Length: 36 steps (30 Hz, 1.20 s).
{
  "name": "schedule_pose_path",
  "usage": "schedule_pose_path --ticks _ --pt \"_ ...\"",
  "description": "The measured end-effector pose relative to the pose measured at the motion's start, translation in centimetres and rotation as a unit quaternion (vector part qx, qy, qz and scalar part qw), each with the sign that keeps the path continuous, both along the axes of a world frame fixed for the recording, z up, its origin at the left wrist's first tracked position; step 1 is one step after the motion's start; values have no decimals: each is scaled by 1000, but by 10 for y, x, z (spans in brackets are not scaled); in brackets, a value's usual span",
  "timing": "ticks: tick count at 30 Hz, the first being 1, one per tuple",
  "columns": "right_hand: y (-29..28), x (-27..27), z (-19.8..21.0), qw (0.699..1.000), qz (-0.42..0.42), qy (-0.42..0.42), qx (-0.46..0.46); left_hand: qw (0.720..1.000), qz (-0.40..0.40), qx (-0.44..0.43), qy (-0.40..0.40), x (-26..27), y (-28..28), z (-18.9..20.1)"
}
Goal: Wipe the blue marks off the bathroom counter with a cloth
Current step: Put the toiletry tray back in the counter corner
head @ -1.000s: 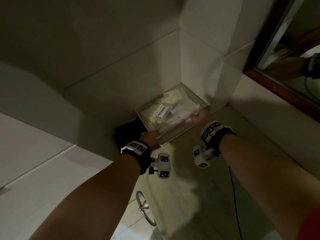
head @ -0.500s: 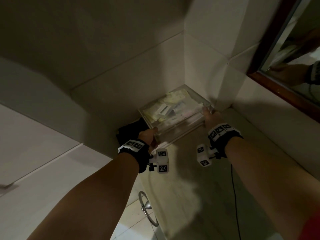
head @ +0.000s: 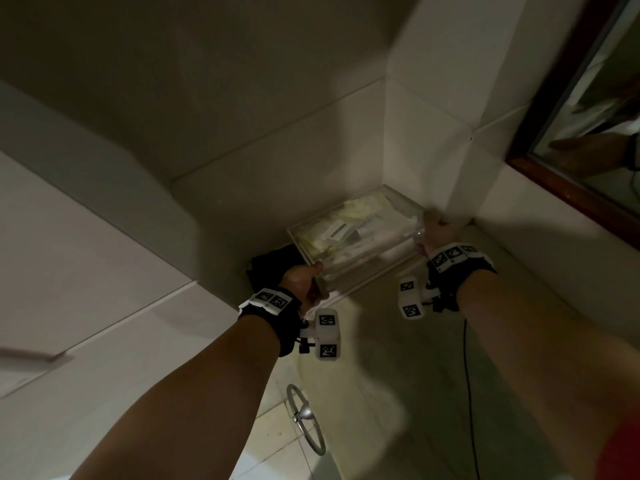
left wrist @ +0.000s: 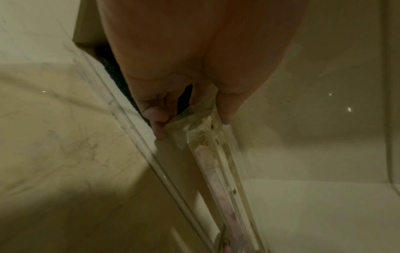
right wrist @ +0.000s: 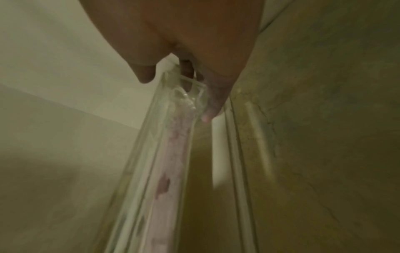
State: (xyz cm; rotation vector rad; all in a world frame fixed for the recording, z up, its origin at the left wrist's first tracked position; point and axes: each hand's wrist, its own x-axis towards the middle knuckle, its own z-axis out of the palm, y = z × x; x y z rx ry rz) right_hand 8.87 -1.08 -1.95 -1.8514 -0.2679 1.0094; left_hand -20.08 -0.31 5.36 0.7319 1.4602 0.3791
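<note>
While a clear tray (head: 360,237) of pale packets is gripped at its 2 ends, the left hand (head: 304,282) is curled round the near-left corner and the right hand (head: 438,233) round the right end. Just beyond the left hand, a dark cloth (head: 270,265) is seen against the wall, on the marble counter (head: 381,375).
</note>
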Motion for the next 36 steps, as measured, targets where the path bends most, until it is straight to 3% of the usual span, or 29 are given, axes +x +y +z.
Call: schedule_pose_path --ticks 4,7,10,16,22,28,31,36 --pt "1 4 -18 999 23 -10 -30 1000 21 -6 -12 -15 -10 3" --pt "-17 -9 4 998 29 -18 -45 999 34 -4 -12 -22 -17 6" --pt "-45 -44 57 998 27 -4 -65 999 42 -1 -18 -29 -24 10" --pt "-87 -57 81 992 45 23 -114 1000 17 3 -6 -39 -40 19" --pt "-158 -69 95 989 40 -2 -141 999 -46 -1 -30 -37 -63 27" --pt "-243 -77 78 988 -50 30 -143 989 -150 -9 -17 -30 -75 -21" --pt "-278 -90 86 983 -119 16 -140 982 -190 -13 -10 -25 -100 -4" --pt "-314 -96 78 967 -194 70 -146 971 -235 -29 -2 -14 -120 -12"
